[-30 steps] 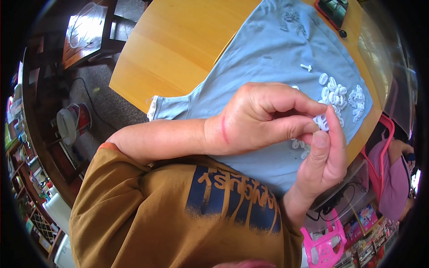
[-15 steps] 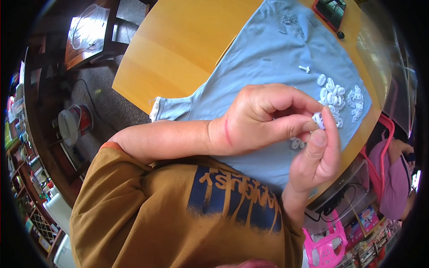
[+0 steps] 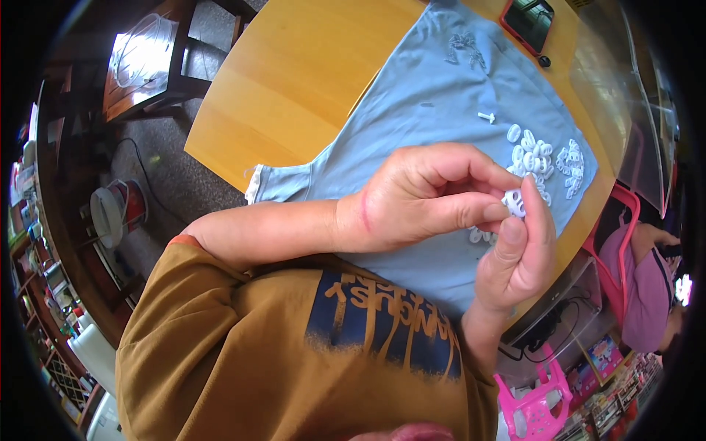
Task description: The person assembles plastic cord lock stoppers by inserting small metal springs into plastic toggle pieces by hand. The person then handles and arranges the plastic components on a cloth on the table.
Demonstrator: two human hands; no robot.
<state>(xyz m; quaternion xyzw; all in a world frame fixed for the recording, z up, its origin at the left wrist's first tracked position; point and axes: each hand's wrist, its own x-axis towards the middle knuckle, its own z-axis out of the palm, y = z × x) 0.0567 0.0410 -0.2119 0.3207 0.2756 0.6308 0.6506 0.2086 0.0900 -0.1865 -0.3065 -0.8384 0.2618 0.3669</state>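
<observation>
Between the fingertips of both hands is a small white plastic piece with dark holes [image 3: 514, 202]. My left hand [image 3: 430, 195] reaches across from the left and pinches it with thumb and forefinger. From below, my right hand [image 3: 518, 257] closes thumb and forefinger on its other side. Just beyond the hands, a pile of white oval plastic pieces [image 3: 531, 156] lies on a light blue cloth [image 3: 382, 132]. Beside it are flat white open-frame pieces [image 3: 571, 169]. More white pieces [image 3: 479, 236] are partly hidden under my hands. A white peg-like piece [image 3: 486, 117] lies alone.
Small metal parts [image 3: 465, 51] lie heaped at the cloth's far end. A red-edged phone [image 3: 527, 26] sits on the yellow wooden table [image 3: 294, 66]. At right are a pink plastic chair [image 3: 540, 408] and another person's purple sleeve [image 3: 632, 294]. A bucket [image 3: 118, 209] stands at left.
The white piece has turned in my fingers and shows more of its holed face. Both hands keep hold of it. The view has shifted slightly, moving the tabletop things left.
</observation>
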